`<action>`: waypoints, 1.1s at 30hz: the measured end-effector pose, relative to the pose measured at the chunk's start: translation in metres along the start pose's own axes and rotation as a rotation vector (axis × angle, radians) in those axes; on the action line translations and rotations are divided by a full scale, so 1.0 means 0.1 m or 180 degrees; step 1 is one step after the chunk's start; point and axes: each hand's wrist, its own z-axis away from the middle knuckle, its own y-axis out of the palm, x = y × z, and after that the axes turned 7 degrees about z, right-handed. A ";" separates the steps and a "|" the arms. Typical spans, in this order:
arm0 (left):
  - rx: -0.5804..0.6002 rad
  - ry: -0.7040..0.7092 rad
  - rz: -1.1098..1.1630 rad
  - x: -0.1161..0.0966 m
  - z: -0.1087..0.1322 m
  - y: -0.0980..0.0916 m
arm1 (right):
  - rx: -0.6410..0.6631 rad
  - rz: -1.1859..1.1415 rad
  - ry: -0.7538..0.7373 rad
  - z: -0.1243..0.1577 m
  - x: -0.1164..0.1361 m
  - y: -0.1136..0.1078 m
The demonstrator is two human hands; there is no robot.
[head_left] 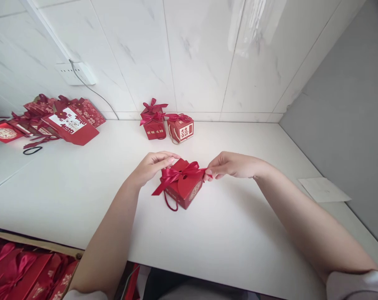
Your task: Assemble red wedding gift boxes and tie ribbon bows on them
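At table centre: red box (pixel 185 197) topped with a ribbon (pixel 192 168) bow, between both hands.
Left hand (pixel 155 165): fingers loosely bent beside the box's far-left edge; cannot tell if gripping.
Right hand (pixel 228 165): wrist bent, fingertips pinching the ribbon's end.
Table (pixel 239 246): white, smooth.
Wall (pixel 201 54): grey-veined tiles.

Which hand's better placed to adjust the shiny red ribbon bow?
Right hand, probably: it pinches one end of the bow; the left hand is beside the red cardboard box.
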 end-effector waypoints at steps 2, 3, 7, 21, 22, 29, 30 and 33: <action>-0.0007 0.0078 -0.0114 -0.01 0.01 -0.06 | -0.0179 -0.0130 0.0110 0.01 -0.03 -0.04; 0.0012 0.0110 -0.0183 -0.01 0.02 -0.08 | -0.0139 -0.0166 0.0143 0.01 -0.03 -0.05; 0.0292 0.0253 -0.0397 -0.05 0.05 -0.16 | 0.0321 -0.0268 0.0129 0.01 0.01 -0.03; 0.1609 -0.0278 -0.0541 -0.13 0.15 -0.13 | 0.0304 -0.0472 -0.0124 -0.08 -0.09 -0.01; 0.1695 -0.0336 -0.0487 -0.12 0.13 -0.15 | 0.0330 -0.0488 -0.0129 -0.08 -0.09 -0.01; 0.1419 -0.0906 -0.0111 -0.04 0.06 -0.16 | 0.0538 -0.0377 -0.0409 -0.10 -0.17 -0.04; 0.1395 -0.0927 -0.0066 -0.03 0.05 -0.15 | 0.0566 -0.0353 -0.0444 -0.10 -0.18 -0.04; 0.1329 -0.0945 -0.0017 -0.02 0.04 -0.12 | 0.0645 -0.0414 -0.0522 -0.11 -0.18 -0.03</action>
